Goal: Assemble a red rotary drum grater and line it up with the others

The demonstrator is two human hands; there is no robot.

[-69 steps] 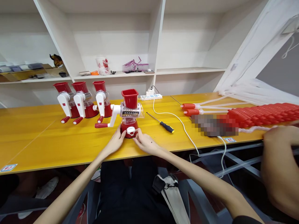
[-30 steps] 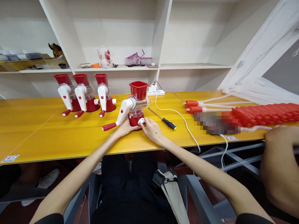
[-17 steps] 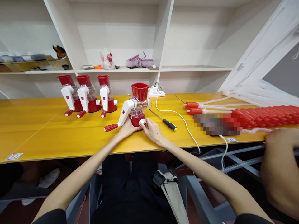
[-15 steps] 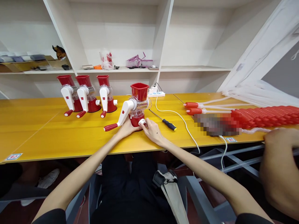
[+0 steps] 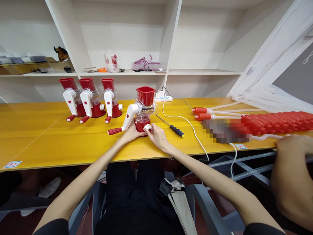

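Note:
A red and white rotary grater (image 5: 146, 95) stands upright on the yellow table in front of me, its crank handle (image 5: 114, 131) pointing left. My left hand (image 5: 132, 133) is wrapped around the low left side of its red base; some fingers are hidden behind it. On the right, my right hand (image 5: 157, 136) pinches the white knob (image 5: 147, 128) on the base between thumb and fingers. A screwdriver (image 5: 177, 130) with a black and yellow handle lies just right of the grater, its shaft pointing toward it.
Three matching graters (image 5: 112, 102) stand at the back left. Behind the table are a power strip (image 5: 163, 98) and white shelves (image 5: 205, 71). A white cable (image 5: 190, 120) crosses the table. Red braided material (image 5: 278, 122) lies at right, near another person's arm (image 5: 292, 173).
Both hands keep their hold on the grater and its knob. My right fingers have shifted very slightly at the knob; the whole view has moved a little.

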